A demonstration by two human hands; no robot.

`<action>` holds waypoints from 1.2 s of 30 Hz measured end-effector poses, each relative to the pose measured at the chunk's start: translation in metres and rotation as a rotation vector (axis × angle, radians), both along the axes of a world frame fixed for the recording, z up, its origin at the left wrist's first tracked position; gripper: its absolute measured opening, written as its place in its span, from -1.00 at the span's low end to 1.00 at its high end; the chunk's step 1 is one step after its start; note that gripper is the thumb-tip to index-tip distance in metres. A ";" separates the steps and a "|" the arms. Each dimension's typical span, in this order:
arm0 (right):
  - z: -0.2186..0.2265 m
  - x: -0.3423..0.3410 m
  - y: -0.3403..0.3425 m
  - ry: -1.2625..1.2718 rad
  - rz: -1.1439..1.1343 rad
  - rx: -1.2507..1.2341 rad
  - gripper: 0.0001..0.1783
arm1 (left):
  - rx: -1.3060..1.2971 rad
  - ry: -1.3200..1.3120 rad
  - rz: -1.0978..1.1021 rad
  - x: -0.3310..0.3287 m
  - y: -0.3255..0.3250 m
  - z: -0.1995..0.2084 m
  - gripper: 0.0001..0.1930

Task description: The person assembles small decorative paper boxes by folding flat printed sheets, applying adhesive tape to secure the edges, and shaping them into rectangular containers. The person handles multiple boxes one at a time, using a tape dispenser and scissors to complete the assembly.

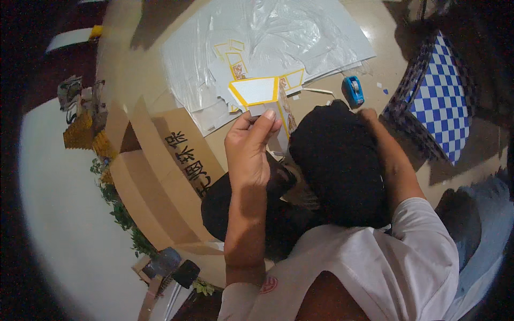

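My left hand (250, 140) is closed, with thumb and fingers pinching the lower edge of a folded paper piece (255, 90). The piece has white panels with yellow borders and a brownish print on its side, and it stands bent at an angle. My right hand (367, 114) is just beyond my right knee, near a blue tape dispenser (353, 92). The knee covers most of its fingers, so I cannot tell whether it holds anything. Beyond the held piece, more yellow-edged paper cutouts (235, 60) lie on white sheets.
Plastic-covered white sheets (267, 35) spread across the floor ahead. On the left lies an open cardboard box (155, 182) with black lettering, beside green leaves (120, 208). A blue-and-white checkered object (441, 99) stands at the right. My bent knees (340, 166) in black trousers fill the middle.
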State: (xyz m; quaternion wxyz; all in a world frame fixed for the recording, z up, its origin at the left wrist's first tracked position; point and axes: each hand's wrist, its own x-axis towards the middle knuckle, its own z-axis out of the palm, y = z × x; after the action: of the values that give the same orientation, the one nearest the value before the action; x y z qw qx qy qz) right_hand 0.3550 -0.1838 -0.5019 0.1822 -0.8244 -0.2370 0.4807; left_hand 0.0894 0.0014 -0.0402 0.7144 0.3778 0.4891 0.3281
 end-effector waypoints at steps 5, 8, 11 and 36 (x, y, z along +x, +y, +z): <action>0.024 -0.034 0.010 -0.152 -0.379 0.137 -0.72 | 0.052 0.001 0.096 -0.011 0.004 0.001 -0.84; 0.082 -0.020 0.038 -0.104 -0.490 0.322 -0.75 | 0.067 -0.054 0.128 -0.011 0.006 0.004 -0.88; 0.171 -0.007 0.087 0.211 -0.563 0.615 -0.79 | 0.089 -0.051 0.159 -0.013 0.009 0.006 -0.88; 0.516 -0.210 0.153 0.607 -0.133 1.135 -0.58 | 0.474 -0.048 0.318 -0.055 -0.004 0.050 -0.83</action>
State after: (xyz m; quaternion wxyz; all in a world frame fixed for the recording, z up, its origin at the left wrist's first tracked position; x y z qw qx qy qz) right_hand 0.1455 -0.0311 0.0139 0.6780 -0.4401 -0.3407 0.4802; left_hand 0.0341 -0.0030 0.0103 0.5570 0.4450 0.4348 0.5502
